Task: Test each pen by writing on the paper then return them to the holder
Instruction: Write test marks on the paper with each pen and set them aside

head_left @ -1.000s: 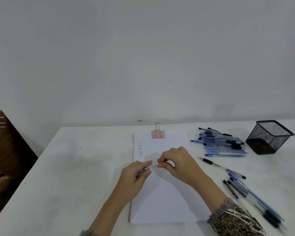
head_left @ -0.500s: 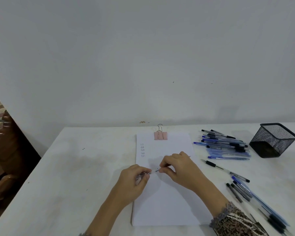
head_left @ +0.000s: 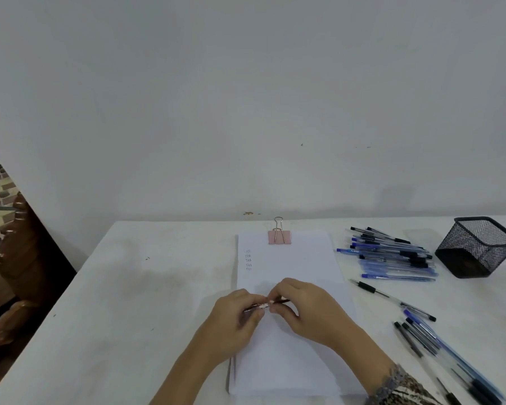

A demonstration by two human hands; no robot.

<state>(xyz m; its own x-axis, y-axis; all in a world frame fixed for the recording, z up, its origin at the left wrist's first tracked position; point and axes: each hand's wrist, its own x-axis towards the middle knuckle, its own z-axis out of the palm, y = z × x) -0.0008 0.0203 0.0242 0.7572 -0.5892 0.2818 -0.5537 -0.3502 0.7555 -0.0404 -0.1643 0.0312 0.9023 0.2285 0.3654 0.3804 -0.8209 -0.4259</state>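
A stack of white paper (head_left: 289,258) lies in the middle of the table, held at the top by a pink binder clip (head_left: 279,237), with a few short written marks near its top left. Above the paper my left hand (head_left: 234,323) and my right hand (head_left: 307,308) both pinch one thin pen (head_left: 265,306), each at one end, fingertips almost meeting. A black mesh holder (head_left: 476,247) stands at the far right, seemingly without pens in it. A pile of blue and black pens (head_left: 389,254) lies between paper and holder.
More loose pens (head_left: 421,331) lie scattered at the right front, running toward the table's edge. The white table (head_left: 143,302) meets a plain wall behind. Dark wooden furniture (head_left: 12,258) stands past the table's left edge.
My hands have drawn closer together on the pen, the right hand sliding left toward the left hand. The view has tilted slightly, nothing else on the table moved.
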